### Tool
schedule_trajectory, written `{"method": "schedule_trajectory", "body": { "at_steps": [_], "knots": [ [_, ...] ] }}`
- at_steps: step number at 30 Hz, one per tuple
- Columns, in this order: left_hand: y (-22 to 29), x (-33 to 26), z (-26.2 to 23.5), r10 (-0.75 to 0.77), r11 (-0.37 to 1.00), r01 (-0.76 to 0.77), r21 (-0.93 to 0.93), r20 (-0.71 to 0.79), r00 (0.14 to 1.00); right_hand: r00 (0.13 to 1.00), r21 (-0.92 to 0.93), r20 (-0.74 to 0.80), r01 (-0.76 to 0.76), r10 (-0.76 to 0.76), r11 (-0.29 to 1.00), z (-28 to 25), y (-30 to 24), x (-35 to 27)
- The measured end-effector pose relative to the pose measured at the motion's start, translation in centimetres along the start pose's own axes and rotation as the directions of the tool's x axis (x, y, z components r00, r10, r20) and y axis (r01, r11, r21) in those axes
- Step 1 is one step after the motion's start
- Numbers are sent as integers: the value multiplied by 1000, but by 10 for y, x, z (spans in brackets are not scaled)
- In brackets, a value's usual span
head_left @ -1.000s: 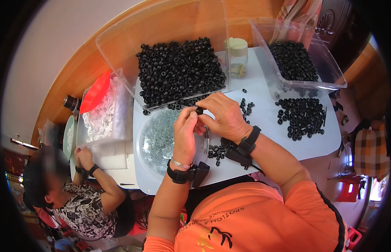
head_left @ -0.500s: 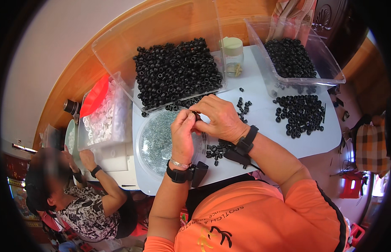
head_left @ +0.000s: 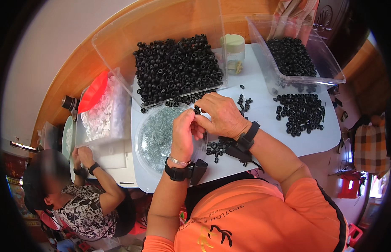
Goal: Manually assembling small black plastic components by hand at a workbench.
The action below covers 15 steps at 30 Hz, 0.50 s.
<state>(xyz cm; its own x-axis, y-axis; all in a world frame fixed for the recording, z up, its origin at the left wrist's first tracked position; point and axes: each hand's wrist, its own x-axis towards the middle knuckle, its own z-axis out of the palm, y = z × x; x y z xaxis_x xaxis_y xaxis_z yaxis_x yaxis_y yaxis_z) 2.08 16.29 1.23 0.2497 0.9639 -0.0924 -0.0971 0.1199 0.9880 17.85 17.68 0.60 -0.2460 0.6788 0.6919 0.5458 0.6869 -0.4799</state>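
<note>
Pinched between my fingertips is a small round black part point(head_left: 197, 110), partly hidden by them. My left hand point(head_left: 183, 131) holds it from the left with thumb and fingers. From the right, my right hand point(head_left: 224, 114) has thumb and bent forefinger closed on the same part. Just below and left of the hands lies a round clear tray point(head_left: 141, 157) with many tiny glassy pieces. Behind them a large clear bin point(head_left: 115, 50) holds a heap of black ring-shaped parts point(head_left: 176, 69). Loose black pieces point(head_left: 216, 149) lie under my right wrist.
At right a second clear bin point(head_left: 330, 77) of black parts stands behind a spread of black rings point(head_left: 299, 113). A lidded jar point(head_left: 234, 52) stands between the bins. At left are a tub of white parts point(head_left: 101, 113), a red bowl point(head_left: 93, 92) and a co-worker's hands point(head_left: 83, 157).
The black part shows more plainly between my fingertips, and my right fingers have shifted slightly on it. At left, the co-worker's hands have come together.
</note>
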Motion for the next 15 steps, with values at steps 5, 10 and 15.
{"method": "schedule_trajectory", "body": {
  "at_steps": [5, 10, 15],
  "knots": [
    [4, -3, 3, -15, 999, 16, 38, -36, 999, 999, 43, 38, 12, -13, 999, 3, 1, -1],
    [2, -4, 3, -1, 1000, 2, 31, -45, 999, 998, 54, 42, 46, -48, 997, 3, 0, 0],
    [1, -4, 0, 75, 996, -74, 39, -14, 997, 999, 30, 18, 29, -30, 999, 6, -6, 1]
  ]
}}
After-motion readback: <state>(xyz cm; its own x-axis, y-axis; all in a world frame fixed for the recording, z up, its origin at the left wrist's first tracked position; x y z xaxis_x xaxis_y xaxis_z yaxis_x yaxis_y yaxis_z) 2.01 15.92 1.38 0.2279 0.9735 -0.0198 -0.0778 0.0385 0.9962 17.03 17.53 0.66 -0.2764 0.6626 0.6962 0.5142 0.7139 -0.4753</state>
